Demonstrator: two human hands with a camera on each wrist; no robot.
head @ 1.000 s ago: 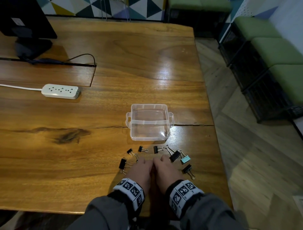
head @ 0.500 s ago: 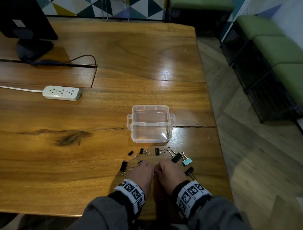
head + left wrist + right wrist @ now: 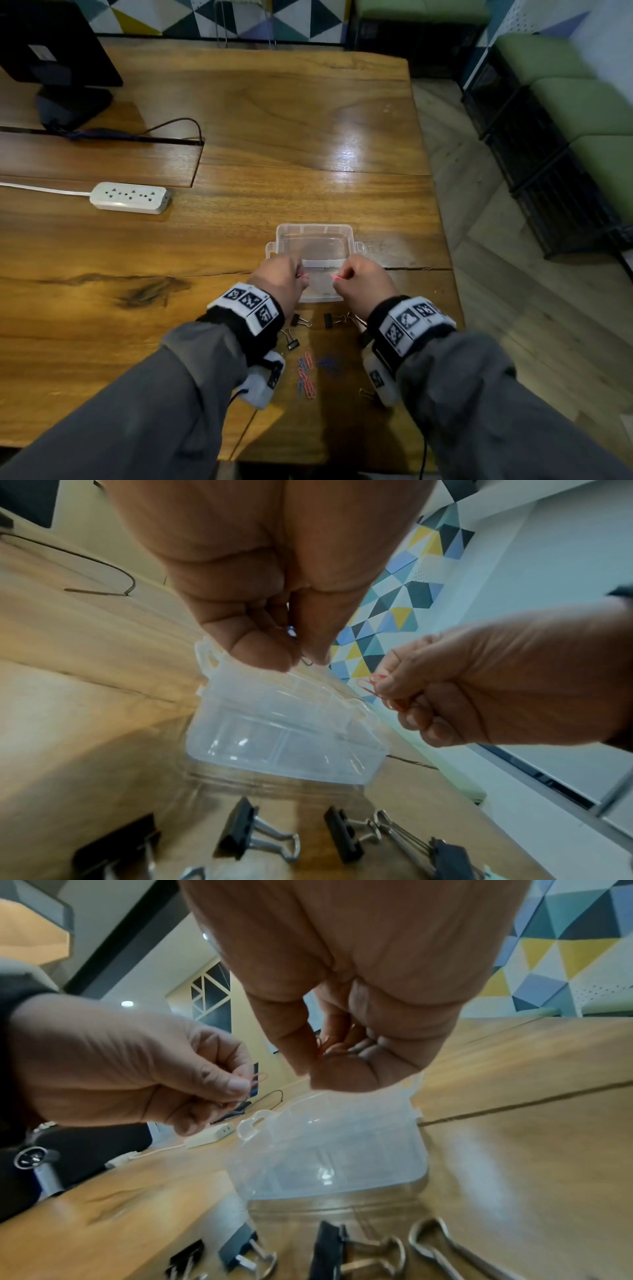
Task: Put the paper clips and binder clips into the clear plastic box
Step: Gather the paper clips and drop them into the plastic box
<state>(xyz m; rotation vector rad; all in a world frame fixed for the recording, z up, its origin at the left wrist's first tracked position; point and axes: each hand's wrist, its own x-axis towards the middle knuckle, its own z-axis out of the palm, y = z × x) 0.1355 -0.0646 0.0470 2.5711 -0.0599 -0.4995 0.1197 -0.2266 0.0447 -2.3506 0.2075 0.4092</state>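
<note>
We held both hands above the clear plastic box [image 3: 313, 240] on the wooden table [image 3: 239, 113], each pinching paper clips. The box sat open and upright, its long axis running left to right across our view, a small loop handle jutting from each short side, and an inner divider crossing it the same way. It was colourless and see-through, so the grain of the table showed through its floor.

Our left hand [image 3: 282, 277] hung over the box's left near corner, fingers curled, thumb and forefinger nipping a red paper clip [image 3: 255, 1079] whose loop poked out toward the right hand; a darker clip seemed to be tucked beneath it, though we could not make that out clearly. Our right hand [image 3: 363, 279] hovered over the right near corner, fingers likewise curled, gripping red paper clips [image 3: 371, 687] that pointed left toward the other hand.

Behind our wrists, on the near side of the box, black binder clips [image 3: 329, 320] lay on the table in a loose row, their silver wire handles mostly pointing right. Nearer still, between our forearms, a small heap of red and blue paper clips [image 3: 306, 375] lay with their long axes running roughly toward and away from us. A white power strip [image 3: 130, 197] rested well off to the left.
</note>
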